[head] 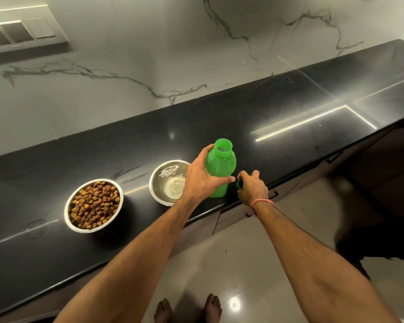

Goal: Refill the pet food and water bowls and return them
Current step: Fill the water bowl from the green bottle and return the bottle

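A green plastic bottle (221, 169) stands upright and uncapped on the black counter (289, 108). My left hand (202, 179) grips its body from the left. Just right of the bottle, my right hand (252, 188) curls round a small green cap (239, 184) at counter level. A steel bowl (166, 180) holding clear water sits directly left of the bottle, partly hidden by my left hand. Farther left, a second steel bowl (93, 205) is full of brown kibble.
The marble wall (149, 54) rises behind the counter, with a switch panel (21, 31) at the upper left. Cabinet drawers (278, 194) run below the counter's front edge. My bare feet (188, 308) stand on a glossy tiled floor.
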